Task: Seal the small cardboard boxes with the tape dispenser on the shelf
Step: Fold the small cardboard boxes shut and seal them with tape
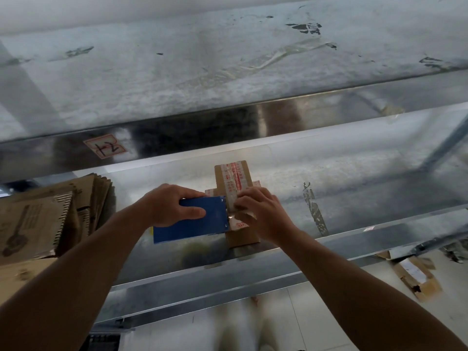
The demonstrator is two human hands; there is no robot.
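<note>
A white label (105, 146) with a red border sticks to the front rim of the upper shelf (228, 72); its handwritten marks look like "12" upside down, though that reading is unsure. The tape (234, 177) on the small cardboard box (234, 183) carries red printed characters too small to read. That box stands on the lower shelf (354, 178) near its front edge, about midway along. The left hand (168, 205) is closed around the blue tape dispenser (190, 220), whose right end touches the box. The right hand (263, 211) has its fingers pinched on the tape strip atop the box, covering the box's near part. Flattened cardboard sheets (45, 219) are stacked at the left end of the shelf, cut off by the frame, with a blurred print. The right part of the shelf is bare apart from tape scraps (315, 211). Another cardboard box (417, 277) lies on the floor (316, 312) below, partly hidden.
</note>
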